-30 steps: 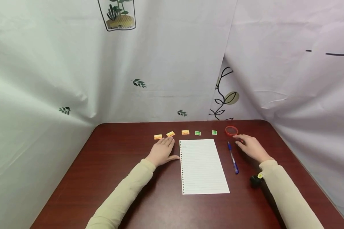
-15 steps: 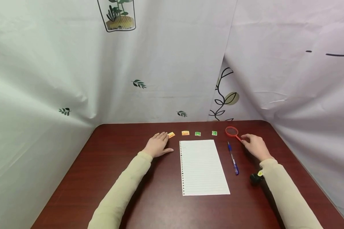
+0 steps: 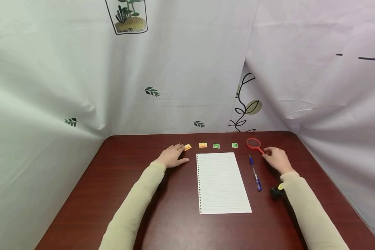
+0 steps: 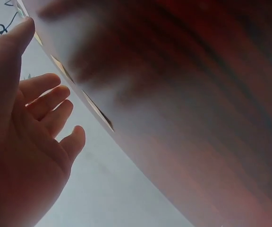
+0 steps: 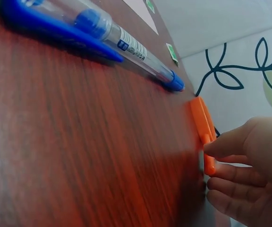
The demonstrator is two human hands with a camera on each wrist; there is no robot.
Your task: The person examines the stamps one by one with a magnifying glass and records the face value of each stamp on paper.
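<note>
At the back left of the table, my left hand [image 3: 173, 155] lies with fingers spread beside an orange stamp [image 3: 188, 147]. The leftmost orange stamp seen earlier is hidden by this hand in the head view. In the left wrist view the fingers are loosely extended and nothing is held. My right hand [image 3: 276, 159] pinches the handle end of a red magnifying glass [image 3: 255, 148] between thumb and fingers. Its round lens end points to the back left. The right wrist view shows the thumb on the orange-red handle [image 5: 208, 151].
Another orange stamp [image 3: 202, 145] and two green stamps, one at centre [image 3: 216, 146] and one farther right [image 3: 234, 145], line the back. A lined sheet of paper [image 3: 223, 184] lies mid-table, with a blue pen [image 3: 255, 175] to its right. A patterned white curtain [image 3: 181, 69] hangs behind.
My left hand has slid left and back, over the leftmost orange stamp, uncovering the one beside it. My right hand has drawn back to the magnifying glass's handle and now pinches it.
</note>
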